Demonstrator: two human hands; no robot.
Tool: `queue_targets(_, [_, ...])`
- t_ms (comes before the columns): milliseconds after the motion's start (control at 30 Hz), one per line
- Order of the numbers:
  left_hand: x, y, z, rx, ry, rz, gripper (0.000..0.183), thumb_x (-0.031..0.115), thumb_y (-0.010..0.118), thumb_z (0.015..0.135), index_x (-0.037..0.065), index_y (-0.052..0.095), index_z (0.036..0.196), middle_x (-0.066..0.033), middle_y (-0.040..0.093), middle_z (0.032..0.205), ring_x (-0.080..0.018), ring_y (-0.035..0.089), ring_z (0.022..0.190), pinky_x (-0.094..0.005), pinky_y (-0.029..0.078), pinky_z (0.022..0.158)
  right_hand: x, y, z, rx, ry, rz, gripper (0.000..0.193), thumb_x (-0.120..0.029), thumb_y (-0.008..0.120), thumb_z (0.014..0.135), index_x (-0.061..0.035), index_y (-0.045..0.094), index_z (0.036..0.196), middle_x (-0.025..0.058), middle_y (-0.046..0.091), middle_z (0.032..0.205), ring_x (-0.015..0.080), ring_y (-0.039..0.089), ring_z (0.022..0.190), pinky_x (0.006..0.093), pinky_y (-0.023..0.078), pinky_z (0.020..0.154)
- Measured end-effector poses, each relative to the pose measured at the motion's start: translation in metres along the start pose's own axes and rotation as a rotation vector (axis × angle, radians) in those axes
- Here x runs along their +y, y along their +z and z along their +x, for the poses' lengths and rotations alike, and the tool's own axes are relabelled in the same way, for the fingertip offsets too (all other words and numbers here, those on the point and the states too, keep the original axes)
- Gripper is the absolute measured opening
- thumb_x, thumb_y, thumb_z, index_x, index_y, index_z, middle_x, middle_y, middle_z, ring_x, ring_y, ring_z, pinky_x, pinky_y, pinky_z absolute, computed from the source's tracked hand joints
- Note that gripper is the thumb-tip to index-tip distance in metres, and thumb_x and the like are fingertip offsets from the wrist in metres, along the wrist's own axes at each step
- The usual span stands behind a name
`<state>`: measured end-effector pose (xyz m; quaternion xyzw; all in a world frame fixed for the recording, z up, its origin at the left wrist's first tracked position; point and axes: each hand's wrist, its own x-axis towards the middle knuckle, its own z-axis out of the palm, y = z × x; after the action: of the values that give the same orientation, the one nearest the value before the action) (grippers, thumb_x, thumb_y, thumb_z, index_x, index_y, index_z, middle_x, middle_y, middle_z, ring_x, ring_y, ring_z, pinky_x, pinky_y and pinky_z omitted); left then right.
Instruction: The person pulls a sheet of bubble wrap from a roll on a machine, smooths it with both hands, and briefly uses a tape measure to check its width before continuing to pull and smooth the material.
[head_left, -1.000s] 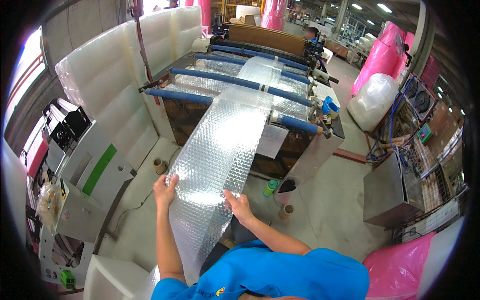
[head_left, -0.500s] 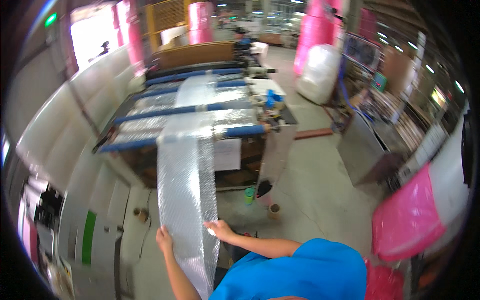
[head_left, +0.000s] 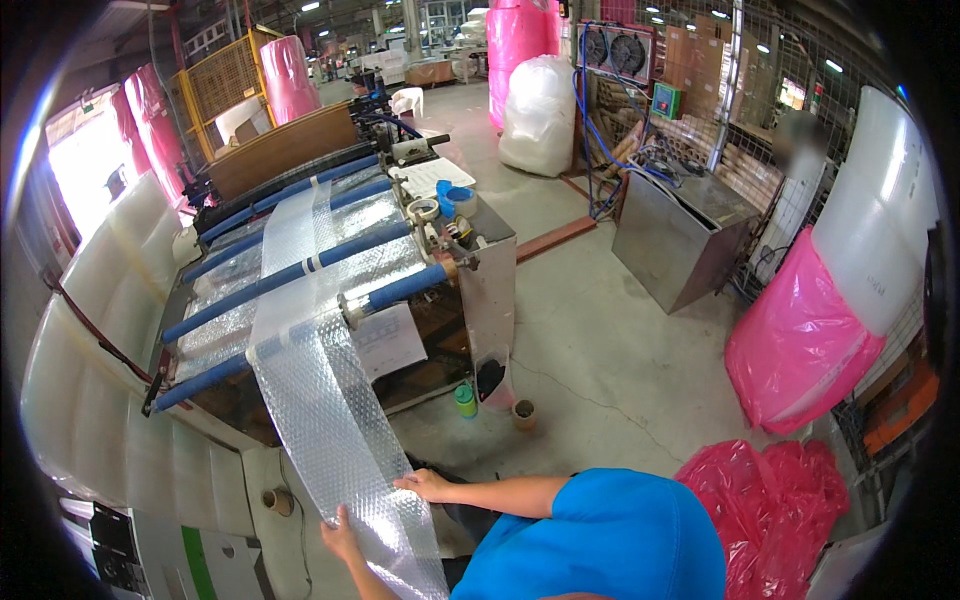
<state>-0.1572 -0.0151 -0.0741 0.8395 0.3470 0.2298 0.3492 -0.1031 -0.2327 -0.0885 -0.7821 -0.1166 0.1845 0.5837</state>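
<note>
A long strip of clear bubble wrap (head_left: pixel 318 415) runs down from the blue rollers of a machine and passes between my hands toward my body. My left hand (head_left: pixel 343 538) is closed on its left edge, thumb raised and the other fingers partly hidden. On the opposite edge, a little farther from me, my right hand (head_left: pixel 427 486) pinches the film. Between the hands the strip lies fairly flat, with a folded band along its right side. Its near end is out of sight below.
The front roller (head_left: pixel 405 288) spans the machine. Tape rolls (head_left: pixel 424 209) lie on its side ledge. A green bottle (head_left: pixel 465 400) and a cardboard core (head_left: pixel 524 413) stand on the floor. Crumpled pink film (head_left: pixel 750 510) lies at right, below a wrapped roll (head_left: pixel 800 340). A metal cabinet (head_left: pixel 665 240) stands beyond.
My view has turned to the right, so the machine now sits farther left and slanted. Both hands keep hold of the bubble wrap's edges and appear slightly lower in the picture.
</note>
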Motion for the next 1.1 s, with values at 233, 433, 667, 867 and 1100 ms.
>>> queue_targets(233, [-0.026,0.019,0.017,-0.189,-0.140,0.093,0.070,0.054,0.065,0.058,-0.006,0.051,0.093,-0.0196,0.056,0.089,-0.0320,0.053,0.083,-0.0395,0.040,0.074,0.040,0.011,0.019,0.045,-0.050,0.134,0.046,-0.047,0.048,0.077,-0.0045,0.060,0.091,0.0138,0.061,0.077,0.0188,0.058,0.071,0.0309,0.043,0.064])
queue_targets(433, [-0.032,0.034,0.010,-0.166,-0.152,0.142,0.064,0.056,0.064,0.056,-0.002,0.052,0.082,-0.0174,0.057,0.081,-0.0330,0.054,0.076,-0.0402,0.041,0.068,0.037,0.010,0.010,0.074,0.129,0.152,0.038,-0.038,0.052,0.079,-0.0018,0.061,0.084,0.0012,0.055,0.060,0.0080,0.047,0.056,0.0239,0.039,0.054])
queue_targets(667, [0.052,0.053,0.063,-0.135,-0.109,0.082,0.062,0.053,0.064,0.058,-0.002,0.051,0.082,-0.0174,0.057,0.079,-0.0324,0.053,0.076,-0.0394,0.041,0.068,0.013,-0.026,0.082,0.166,0.031,0.167,0.037,-0.035,0.053,0.079,0.0013,0.060,0.078,-0.0006,0.053,0.061,0.0066,0.046,0.059,0.0232,0.039,0.055])
queue_targets(867, [0.103,0.070,0.108,-0.197,-0.071,0.011,0.062,0.053,0.062,0.060,-0.002,0.052,0.087,-0.0176,0.057,0.084,-0.0327,0.054,0.081,-0.0384,0.041,0.069,0.000,-0.062,0.147,0.264,-0.146,0.116,0.037,-0.034,0.054,0.079,0.0019,0.059,0.074,-0.0002,0.052,0.060,0.0067,0.047,0.057,0.0228,0.039,0.053])
queue_targets(1100, [0.162,0.046,0.134,-0.059,0.024,-0.091,0.068,0.055,0.063,0.058,0.002,0.050,0.100,-0.0169,0.056,0.095,-0.0319,0.053,0.090,-0.0381,0.041,0.075,-0.064,-0.082,0.162,0.387,-0.218,0.281,0.036,-0.035,0.054,0.079,-0.0037,0.052,0.062,-0.0004,0.049,0.055,0.0066,0.043,0.047,0.0221,0.035,0.045])
